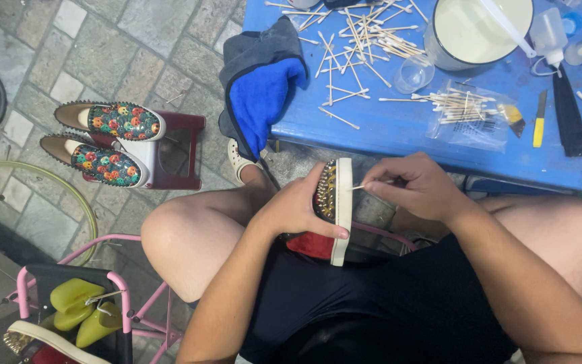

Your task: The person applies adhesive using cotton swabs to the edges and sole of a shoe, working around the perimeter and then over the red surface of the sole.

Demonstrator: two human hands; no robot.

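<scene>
My left hand (296, 209) grips a studded shoe (335, 202) with a white sole edge and red underside, held upright over my lap. In my right hand (415, 185), pinched between the fingers, is a cotton swab (365, 185) whose tip touches the white sole edge. Both hands hover just in front of the blue table (399, 128).
On the blue table lie several loose cotton swabs (365, 40), a bag of swabs (466, 111), a white pot of liquid (476, 30), a small clear cup (413, 73), squeeze bottles, a yellow blade and a blue-grey cloth (264, 87). A colourful shoe pair (106, 141) rests on a maroon stool. A pink rack (75, 296) holds yellow shoe trees.
</scene>
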